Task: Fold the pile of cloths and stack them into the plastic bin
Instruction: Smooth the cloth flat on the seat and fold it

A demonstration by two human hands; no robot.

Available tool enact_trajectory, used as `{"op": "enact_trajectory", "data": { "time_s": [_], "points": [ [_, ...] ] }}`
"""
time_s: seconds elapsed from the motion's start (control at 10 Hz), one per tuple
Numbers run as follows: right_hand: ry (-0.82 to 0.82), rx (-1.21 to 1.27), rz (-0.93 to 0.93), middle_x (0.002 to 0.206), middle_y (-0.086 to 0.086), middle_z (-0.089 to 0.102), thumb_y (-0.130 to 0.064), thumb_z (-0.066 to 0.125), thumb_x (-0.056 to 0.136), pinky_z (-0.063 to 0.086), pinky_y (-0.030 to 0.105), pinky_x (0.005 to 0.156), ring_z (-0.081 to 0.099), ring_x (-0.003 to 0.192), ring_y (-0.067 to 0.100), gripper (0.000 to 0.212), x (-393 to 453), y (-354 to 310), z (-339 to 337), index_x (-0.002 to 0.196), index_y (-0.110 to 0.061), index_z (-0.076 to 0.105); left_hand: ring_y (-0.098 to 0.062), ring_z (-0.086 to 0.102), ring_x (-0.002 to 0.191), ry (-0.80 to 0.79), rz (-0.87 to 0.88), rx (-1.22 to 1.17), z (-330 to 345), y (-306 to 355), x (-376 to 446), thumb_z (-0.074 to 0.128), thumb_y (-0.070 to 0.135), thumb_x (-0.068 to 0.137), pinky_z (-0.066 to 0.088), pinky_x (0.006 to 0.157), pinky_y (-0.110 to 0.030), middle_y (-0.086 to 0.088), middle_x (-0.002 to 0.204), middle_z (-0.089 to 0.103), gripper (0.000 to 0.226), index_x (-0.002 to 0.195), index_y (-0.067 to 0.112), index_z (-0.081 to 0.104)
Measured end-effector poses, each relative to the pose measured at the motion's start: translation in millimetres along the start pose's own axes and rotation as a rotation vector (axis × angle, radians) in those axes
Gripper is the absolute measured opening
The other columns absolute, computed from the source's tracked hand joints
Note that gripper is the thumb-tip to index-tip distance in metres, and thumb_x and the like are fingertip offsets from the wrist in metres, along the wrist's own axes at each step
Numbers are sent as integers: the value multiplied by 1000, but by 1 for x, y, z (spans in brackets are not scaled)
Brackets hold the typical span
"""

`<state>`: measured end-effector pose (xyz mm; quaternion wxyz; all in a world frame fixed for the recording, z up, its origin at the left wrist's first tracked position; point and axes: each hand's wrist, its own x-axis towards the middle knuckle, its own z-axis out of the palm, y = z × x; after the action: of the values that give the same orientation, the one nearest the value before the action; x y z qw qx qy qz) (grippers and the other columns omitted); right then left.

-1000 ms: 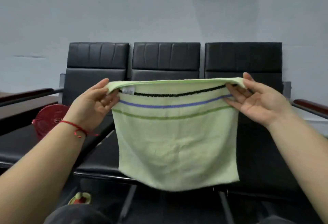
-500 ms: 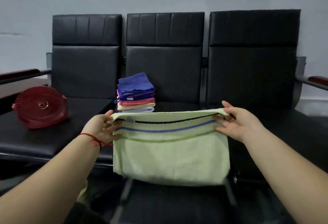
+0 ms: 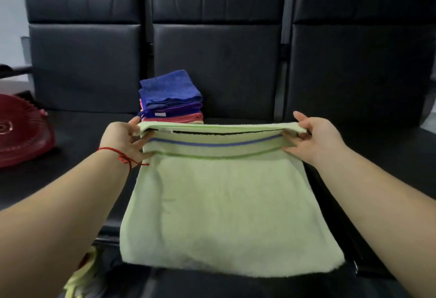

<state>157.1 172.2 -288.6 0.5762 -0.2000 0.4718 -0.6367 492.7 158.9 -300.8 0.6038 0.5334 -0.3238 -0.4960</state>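
Green cloth (image 3: 219,205) held taut betw. both hands: top corners pinched by left hand (image 3: 125,142) & right hand (image 3: 316,139). Risk, judged: uneven lay-down → skewed fold; folded stack (image 3: 171,99) just beyond left hand could be knocked.

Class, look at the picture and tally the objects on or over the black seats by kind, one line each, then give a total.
Light green cloth held in both hands: 1
Stack of folded cloths: 1
Red basket: 1
Total: 3
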Motion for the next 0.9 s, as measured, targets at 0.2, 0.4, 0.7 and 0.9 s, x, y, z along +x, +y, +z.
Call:
{"op": "enact_trajectory", "data": {
  "time_s": [0.2, 0.4, 0.7, 0.9],
  "points": [
    [7, 66, -28, 115, 14, 57, 3, 35, 85, 30, 57, 110, 61, 105, 30, 36, 10, 2, 13, 94, -13, 66, -19, 57, 117, 37, -17, -193, 5, 1, 3, 30, 0, 92, 34, 105, -51, 1, 104, 57, 43, 117, 19, 59],
    [-22, 11, -16, 108, 12, 58, 2, 34, 87, 37, 54, 101, 63, 98, 28, 35, -14, 7, 4, 97, -13, 65, -16, 63, 102, 70, -25, -167, -13, -7, -19, 31, 0, 90, 37, 100, -45, -3, 116, 57, 45, 125, 16, 54],
    [-5, -369, 193, 98, 8, 58, 3, 40, 88, 49, 23, 77, 58, 81, 18, 29, -62, 4, -38, 88, -11, 66, -15, 65, 54, 38, -44, -2, -52, 1, -82, 39, -1, 88, 55, 49, -21, -13, 86, 61, 25, 93, 5, 63],
    [15, -686, 228, 87, 3, 59, 1, 43, 86, 45, 20, 56, 53, 71, 13, 27, -83, 8, -64, 85, -11, 67, -22, 59, 55, -53, -174, 309, -72, -20, -115, 44, -3, 89, 45, 37, -15, -7, 56, 47, 17, 94, 0, 60]
  ]
}}
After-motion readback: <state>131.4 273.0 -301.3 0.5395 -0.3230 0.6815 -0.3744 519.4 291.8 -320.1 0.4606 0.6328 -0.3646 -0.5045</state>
